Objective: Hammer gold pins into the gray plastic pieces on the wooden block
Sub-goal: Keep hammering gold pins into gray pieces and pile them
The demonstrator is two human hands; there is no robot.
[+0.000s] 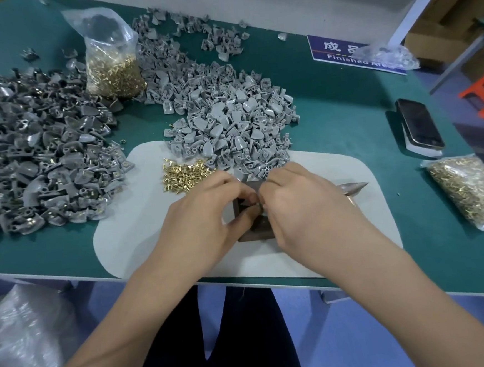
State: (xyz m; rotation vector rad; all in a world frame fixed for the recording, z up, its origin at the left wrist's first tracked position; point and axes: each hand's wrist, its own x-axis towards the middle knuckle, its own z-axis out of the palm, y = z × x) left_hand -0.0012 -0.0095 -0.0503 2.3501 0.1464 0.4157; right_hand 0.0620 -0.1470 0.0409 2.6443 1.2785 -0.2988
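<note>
Where both hands meet, left grip (pixel 208 212) and right grip (pixel 303 204) pinching something unclear over dark wooden block (pixel 253 234).

**Even, soft light; wide-angle bend**

Bright, diffuse overhead light leaves only faint shadows under the hands (pixel 266 207). Glare sits on the phone (pixel 418 124) and the plastic bags (pixel 107 34). Edges bow outward; corners go soft and slightly smeared.
</note>
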